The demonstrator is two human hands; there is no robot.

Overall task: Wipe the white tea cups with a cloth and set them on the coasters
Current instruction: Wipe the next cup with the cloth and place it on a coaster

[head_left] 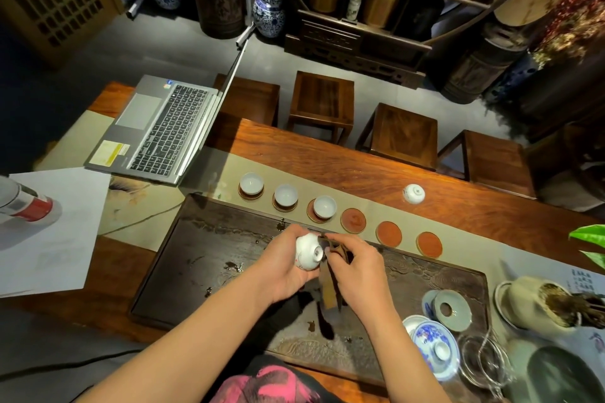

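My left hand (281, 267) holds a white tea cup (307, 251) on its side over the dark tea tray (196, 258), its foot turned to the right. My right hand (355, 267) presses a brown cloth (329, 285) against the cup's foot; the cloth hangs down below the hands. Three white cups (251, 183) (285, 195) (324, 206) stand upright on the left three coasters of a row. Three orange-red coasters (353, 220) (389, 233) (429, 244) to the right are bare. One more white cup (413, 194) sits upside down on the wooden table behind the row.
An open laptop (154, 131) and white paper (52, 229) lie at the left. A gaiwan with a blue-patterned lid (433, 345), a celadon strainer (451, 309), a glass pitcher (484, 363) and a jar of tea tools (540, 304) crowd the right. Wooden stools (322, 101) line the far side.
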